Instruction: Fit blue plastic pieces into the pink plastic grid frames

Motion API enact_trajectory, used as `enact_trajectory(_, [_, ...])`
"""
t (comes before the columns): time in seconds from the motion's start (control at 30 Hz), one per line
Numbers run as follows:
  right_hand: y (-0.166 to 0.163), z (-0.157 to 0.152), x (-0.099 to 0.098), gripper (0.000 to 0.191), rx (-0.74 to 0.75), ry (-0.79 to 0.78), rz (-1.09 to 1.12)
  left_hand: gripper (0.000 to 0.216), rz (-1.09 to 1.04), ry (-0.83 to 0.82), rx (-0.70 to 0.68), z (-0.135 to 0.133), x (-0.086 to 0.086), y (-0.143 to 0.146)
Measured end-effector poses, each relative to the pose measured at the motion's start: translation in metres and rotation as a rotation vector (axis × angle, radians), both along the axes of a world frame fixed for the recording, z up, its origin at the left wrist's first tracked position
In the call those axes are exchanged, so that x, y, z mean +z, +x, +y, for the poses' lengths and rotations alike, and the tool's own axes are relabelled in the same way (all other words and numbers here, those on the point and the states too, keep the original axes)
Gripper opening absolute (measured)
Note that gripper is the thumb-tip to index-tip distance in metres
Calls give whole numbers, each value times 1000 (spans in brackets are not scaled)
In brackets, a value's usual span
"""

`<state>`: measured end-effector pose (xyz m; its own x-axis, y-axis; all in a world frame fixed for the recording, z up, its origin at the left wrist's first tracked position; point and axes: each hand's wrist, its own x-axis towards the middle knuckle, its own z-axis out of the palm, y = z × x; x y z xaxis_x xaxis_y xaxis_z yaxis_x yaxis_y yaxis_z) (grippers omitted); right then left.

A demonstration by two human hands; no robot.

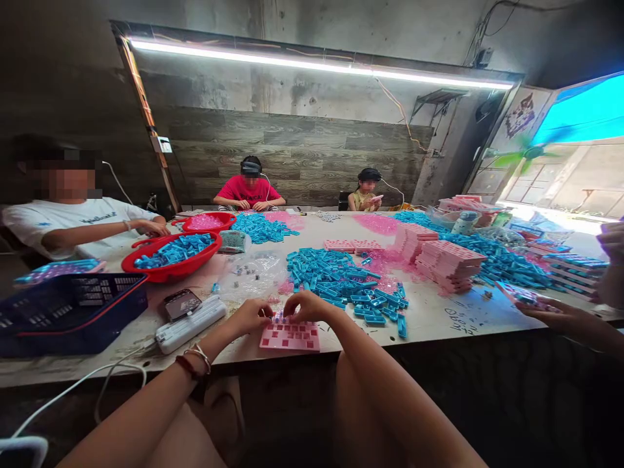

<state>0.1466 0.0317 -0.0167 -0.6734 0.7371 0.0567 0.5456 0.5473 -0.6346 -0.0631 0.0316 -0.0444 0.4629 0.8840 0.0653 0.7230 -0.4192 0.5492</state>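
Note:
A pink plastic tray (290, 342) with rows of square holes lies flat at the table's near edge. Over its far left part, my left hand (249, 318) has thumb and fingers bent together in a pinch. My right hand (306, 305) arches over the tray's far side, fingertips pointing down and closed. Small pale or bluish pieces show between the fingertips, too small to name. Just beyond my right hand spreads a heap of blue plastic pieces (322, 273), shaped like small narrow troughs. Pink transparent bits (385, 263) lie behind that heap.
Left are a white power strip (190, 325), a dark box (181, 303), a navy basket (73, 312) and a red basin (170, 263) of blue pieces. A clear plastic bag (253, 273) lies ahead. Pink stacks (451, 260) stand right. Co-workers sit around; another person's hand (543, 312) holds a tray.

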Motion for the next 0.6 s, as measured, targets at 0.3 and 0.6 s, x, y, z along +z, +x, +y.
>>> enact_trajectory(0.3, [-1,0,-3,22,-18,8,73,25,20,-42,-28,-4,7,1])
enact_trajectory(0.6, [-31,2,-19,14,-111,254,211,23,-9,-79,-12,-1,4,-3])
